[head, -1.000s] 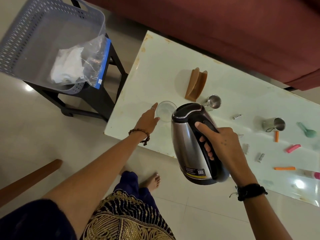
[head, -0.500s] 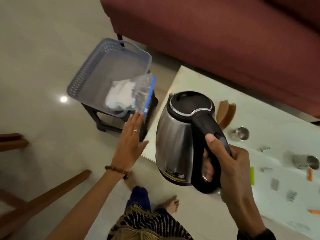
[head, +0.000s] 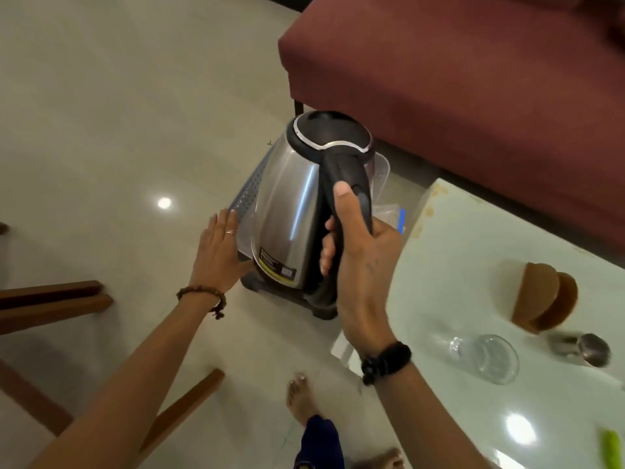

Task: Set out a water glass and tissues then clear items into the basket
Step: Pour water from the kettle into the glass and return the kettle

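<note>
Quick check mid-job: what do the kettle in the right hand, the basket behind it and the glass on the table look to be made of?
Kettle: brushed steel body by its streaked reflections; lid and handle look like matte black plastic. Basket: probably grey moulded plastic, with perforated walls. Glass: clear glass or clear plastic; the tabletop shows through it.

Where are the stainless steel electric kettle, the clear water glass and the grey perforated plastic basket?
stainless steel electric kettle (head: pixel 291 211), head view, steel side wall.
clear water glass (head: pixel 487 358), head view, inside of bowl.
grey perforated plastic basket (head: pixel 248 192), head view, left wall.

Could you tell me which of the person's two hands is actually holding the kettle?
The right hand, wrapped around the kettle handle; the left hand is open and flat beside the basket.
</note>
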Available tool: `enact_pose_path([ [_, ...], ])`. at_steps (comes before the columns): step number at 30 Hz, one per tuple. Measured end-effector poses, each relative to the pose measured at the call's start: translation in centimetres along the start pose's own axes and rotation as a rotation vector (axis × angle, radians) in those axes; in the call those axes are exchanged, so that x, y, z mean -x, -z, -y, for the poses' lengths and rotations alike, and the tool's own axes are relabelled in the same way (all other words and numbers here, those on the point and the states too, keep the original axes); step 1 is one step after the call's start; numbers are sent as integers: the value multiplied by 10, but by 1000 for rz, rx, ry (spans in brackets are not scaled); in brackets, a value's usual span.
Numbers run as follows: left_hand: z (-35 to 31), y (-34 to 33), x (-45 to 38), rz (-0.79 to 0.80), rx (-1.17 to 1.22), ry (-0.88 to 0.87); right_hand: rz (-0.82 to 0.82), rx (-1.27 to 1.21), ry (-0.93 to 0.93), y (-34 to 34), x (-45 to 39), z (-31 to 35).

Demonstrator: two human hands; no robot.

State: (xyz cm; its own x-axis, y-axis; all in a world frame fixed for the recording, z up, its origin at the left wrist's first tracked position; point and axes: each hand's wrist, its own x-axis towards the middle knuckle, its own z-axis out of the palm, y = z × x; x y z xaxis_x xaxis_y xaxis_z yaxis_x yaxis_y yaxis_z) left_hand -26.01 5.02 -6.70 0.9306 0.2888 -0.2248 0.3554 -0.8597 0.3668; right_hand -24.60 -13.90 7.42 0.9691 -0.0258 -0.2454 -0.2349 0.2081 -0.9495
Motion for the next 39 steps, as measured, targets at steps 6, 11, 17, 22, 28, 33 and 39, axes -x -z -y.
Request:
enact_pose_path([
  [6, 28, -9, -47, 212, -17, 72, -110, 4, 30, -66, -55, -61],
  [11, 35, -11, -56, 240, 77, 33, -132, 68, 57, -100, -84, -95],
  [17, 36, -17, -56, 204, 83, 36, -108, 63, 69, -126, -86, -124],
  [22, 36, -21, -53, 201, 107, 58, -126, 37, 113, -137, -93, -129],
  [28, 34, -21, -55, 173, 145, 66, -100, 26, 116, -127, -88, -154],
  [33, 36, -23, -59, 198, 173, 81, 6, 29, 68, -109, -73, -178],
  [39, 34, -20, -63, 215, 270, 103, 133, 131, 44, -100, -69, -172],
])
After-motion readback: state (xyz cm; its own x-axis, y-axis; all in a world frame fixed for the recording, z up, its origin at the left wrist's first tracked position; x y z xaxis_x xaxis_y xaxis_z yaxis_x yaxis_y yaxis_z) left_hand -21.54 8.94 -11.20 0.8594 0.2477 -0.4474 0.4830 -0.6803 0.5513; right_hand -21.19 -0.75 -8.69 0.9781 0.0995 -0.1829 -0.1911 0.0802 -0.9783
